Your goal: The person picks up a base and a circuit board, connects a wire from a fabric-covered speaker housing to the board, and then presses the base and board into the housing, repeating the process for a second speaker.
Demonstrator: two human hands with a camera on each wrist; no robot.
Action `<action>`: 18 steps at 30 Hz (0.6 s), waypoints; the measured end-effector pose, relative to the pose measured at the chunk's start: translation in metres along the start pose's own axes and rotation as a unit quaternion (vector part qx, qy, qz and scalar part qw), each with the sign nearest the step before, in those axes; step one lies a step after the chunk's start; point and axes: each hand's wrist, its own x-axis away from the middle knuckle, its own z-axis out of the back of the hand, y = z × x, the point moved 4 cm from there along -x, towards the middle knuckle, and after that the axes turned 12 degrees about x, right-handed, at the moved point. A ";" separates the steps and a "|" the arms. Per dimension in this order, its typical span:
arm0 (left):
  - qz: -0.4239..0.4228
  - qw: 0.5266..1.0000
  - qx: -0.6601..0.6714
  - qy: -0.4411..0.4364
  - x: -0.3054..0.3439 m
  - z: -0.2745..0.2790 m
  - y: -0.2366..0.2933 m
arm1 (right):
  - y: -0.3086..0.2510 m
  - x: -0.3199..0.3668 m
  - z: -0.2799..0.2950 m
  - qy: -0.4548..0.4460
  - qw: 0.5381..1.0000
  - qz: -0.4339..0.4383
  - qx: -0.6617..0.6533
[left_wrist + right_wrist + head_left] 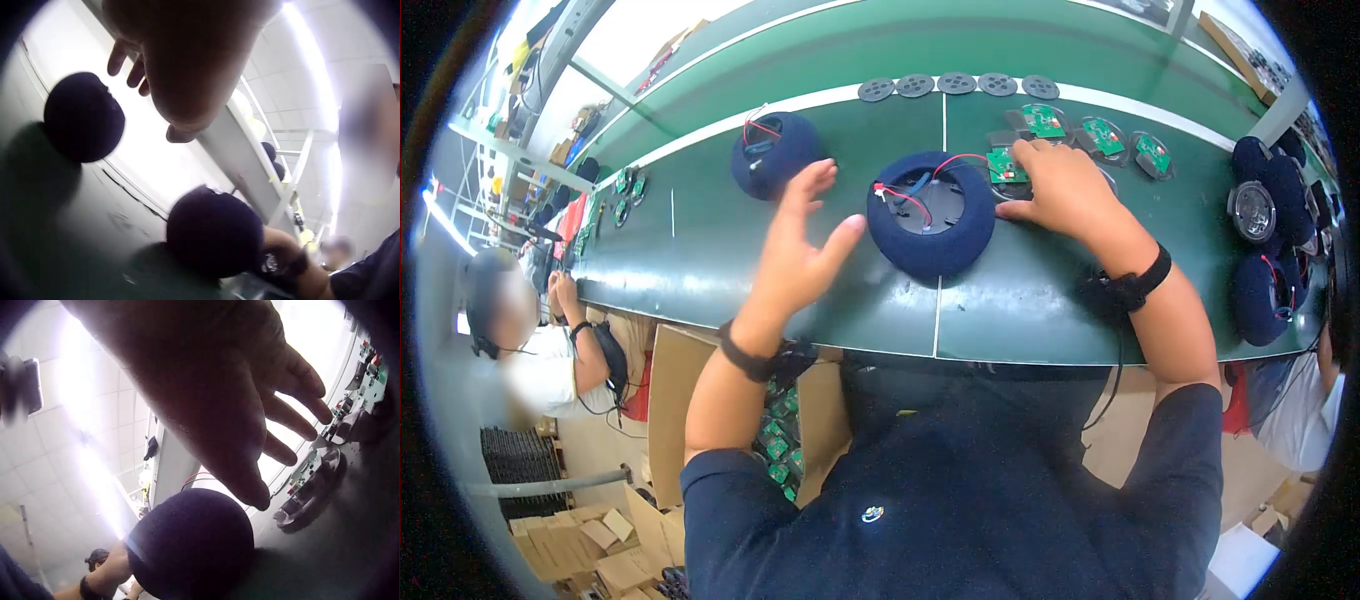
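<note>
The navy round housing (930,258) sat on the green desk (1020,315) in front of you, its opening facing up and showing a grey inner floor; take it as the landmark. A white connector (880,190) on red wiring lay at the left of its rim, and a red lead (960,157) arched out of its right side toward the nearest green circuit board (1004,167).

Your left hand (800,255) was in the air just left of the housing, thumb and fingers apart, holding nothing. Your right hand (1068,195) was just right of the housing, over that nearest board, with its fingers extended rather than curled; you could not tell whether the fingertips touched the board.

Three more circuit boards, the upper one (1043,121), the middle one (1104,139) and the outer one (1152,155), lay farther out to the right of the housing, beyond your right hand. Beyond the housing stood a row of five dark perforated discs (956,84). To its left, near your left fingertips, was a second navy housing (795,150) with red wires on top. More navy housings (1258,300) were grouped well to its right, and another person (550,375) was far to its left.
</note>
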 end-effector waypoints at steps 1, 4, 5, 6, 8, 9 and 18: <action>0.000 1.000 0.002 0.005 -0.003 -0.008 -0.008 | 0.001 -0.001 -0.002 -0.032 0.999 -0.016 -0.026; 0.059 0.982 0.180 0.000 -0.006 -0.026 -0.046 | 0.003 0.000 -0.002 -0.025 0.999 -0.001 -0.031; 0.098 0.962 0.253 0.016 -0.005 -0.026 -0.061 | 0.002 0.000 0.002 -0.025 0.999 0.002 -0.029; 0.137 0.935 0.324 0.032 -0.004 -0.026 -0.070 | 0.003 0.003 0.011 -0.016 0.999 -0.011 -0.035; 0.153 0.905 0.390 0.077 -0.006 -0.019 -0.068 | 0.004 0.006 0.029 -0.007 0.999 -0.018 -0.042; 0.169 0.896 0.402 0.085 -0.006 -0.017 -0.069 | 0.006 0.007 0.041 0.024 0.998 -0.029 -0.049; 0.011 0.955 0.268 0.124 0.002 0.006 0.036 | -0.023 0.034 0.125 0.244 0.961 0.074 -0.107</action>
